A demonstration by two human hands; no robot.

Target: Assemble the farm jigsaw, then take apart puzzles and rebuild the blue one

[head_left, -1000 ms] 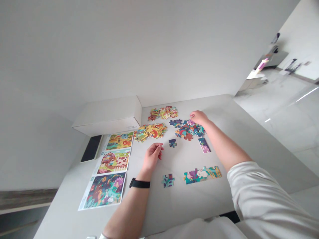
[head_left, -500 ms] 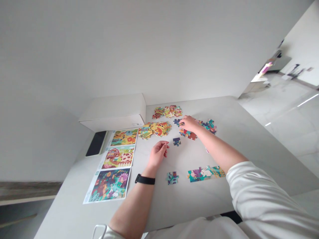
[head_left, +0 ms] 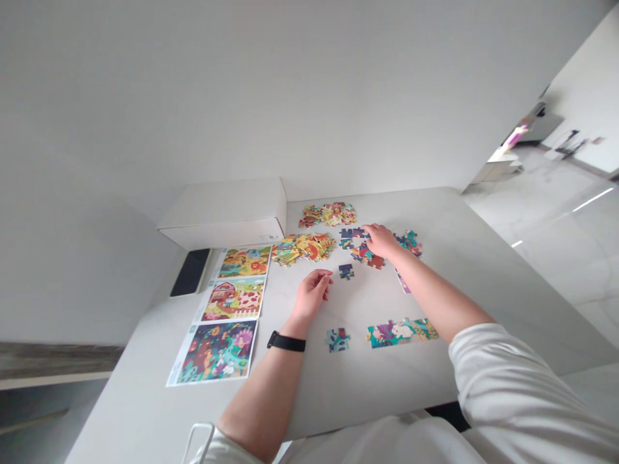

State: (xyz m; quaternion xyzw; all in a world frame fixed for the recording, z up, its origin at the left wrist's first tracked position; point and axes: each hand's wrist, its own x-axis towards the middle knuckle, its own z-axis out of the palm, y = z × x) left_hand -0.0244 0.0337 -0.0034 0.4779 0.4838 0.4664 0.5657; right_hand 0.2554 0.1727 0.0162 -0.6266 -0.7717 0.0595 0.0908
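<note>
My right hand [head_left: 382, 242] reaches over the heap of dark blue and teal puzzle pieces [head_left: 360, 252], its fingers pinched at the edge of a dark blue puzzle piece [head_left: 358, 232]. The hand partly covers the heap. Lower down, my left hand [head_left: 312, 294] hovers or rests near the table with fingers curled in and nothing visible in them. Just right of it lies a single dark blue piece [head_left: 346, 271]. Nearer my body are a teal piece with leaves [head_left: 337, 339] and a joined strip of pieces with a white rabbit [head_left: 401, 332].
Yellow-orange pieces [head_left: 304, 249] and another multicoloured heap [head_left: 329, 214] lie farther back. Three picture sheets [head_left: 217, 351] run along the left, beside a phone [head_left: 191, 272]. A white box [head_left: 222, 212] stands against the wall. A pinkish piece [head_left: 403, 283] lies beside my right forearm.
My right hand has shifted slightly right across the heap, uncovering dark blue pieces on its left. My left hand keeps nearly the same place. The view has tilted a little.
</note>
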